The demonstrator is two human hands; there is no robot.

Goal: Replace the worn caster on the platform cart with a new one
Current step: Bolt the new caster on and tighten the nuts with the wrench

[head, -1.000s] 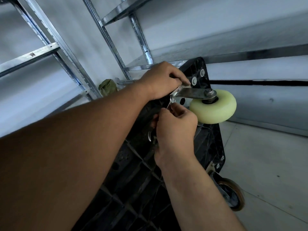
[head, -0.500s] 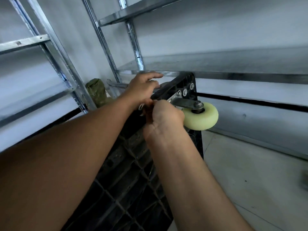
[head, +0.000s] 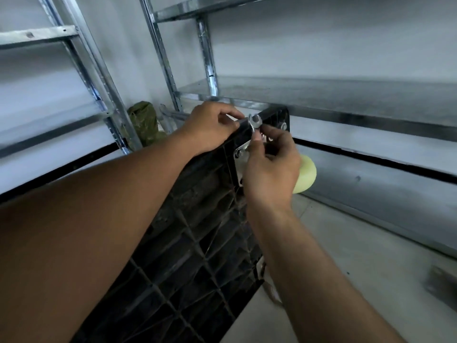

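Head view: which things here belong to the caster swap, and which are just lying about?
Job: black cart, tipped up; pale caster on its mounting plate; wrench pinched by right hand; left hand gripping the cart's edge.
Lying about: green bag; metal shelving; blurred metal piece on the floor.

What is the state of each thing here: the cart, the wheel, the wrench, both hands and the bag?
cart: tipped up, ribbed underside toward the camera.
wheel: at the cart's upper corner, partly hidden behind the right hand.
wrench: held with its open end up, at the cart's top edge.
left hand: fingers curled on the cart's top edge.
right hand: pinches the wrench.
bag: upright beside the shelf post.
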